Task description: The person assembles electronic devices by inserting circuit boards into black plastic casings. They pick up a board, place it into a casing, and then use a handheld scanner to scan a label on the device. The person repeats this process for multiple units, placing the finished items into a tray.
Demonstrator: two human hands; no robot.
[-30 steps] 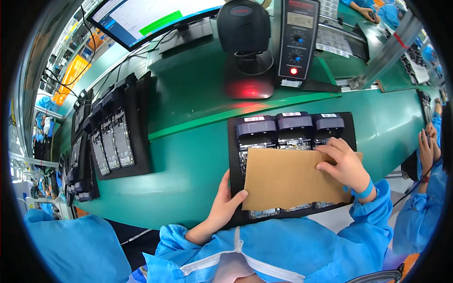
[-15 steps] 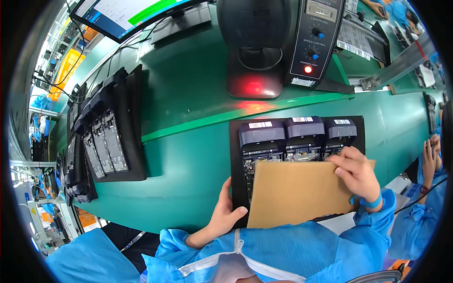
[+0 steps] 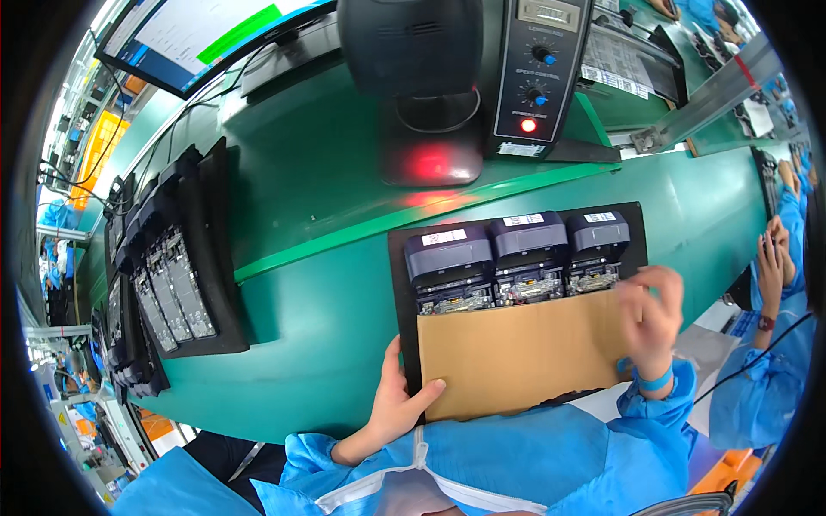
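Note:
A brown cardboard sheet (image 3: pixel 516 357) lies over the near part of a black tray (image 3: pixel 403 284). Beyond its far edge, three dark handheld devices (image 3: pixel 529 241) with white labels show their ends and open circuit boards; the sheet hides the rest of them. My left hand (image 3: pixel 400 400) grips the tray's left side, its thumb on the sheet's corner and its fingers along the tray edge. Over the sheet's right end is my right hand (image 3: pixel 651 318), bent and smeared by motion, so its fingers cannot be made out clearly.
Another black tray (image 3: pixel 225 292) with similar opened devices stands at the left, more beside it. A black scanner stand (image 3: pixel 430 163) glowing red and a control box with knobs (image 3: pixel 538 86) stand beyond a green strip (image 3: pixel 344 245). A monitor (image 3: pixel 194 43) is far left; a co-worker's hands (image 3: pixel 772 254) are right.
The cardboard sheet, tilted before, now lies flatter and squarer over the devices, reaching further left. My right hand has risen off its far edge. The whole view has shifted a little.

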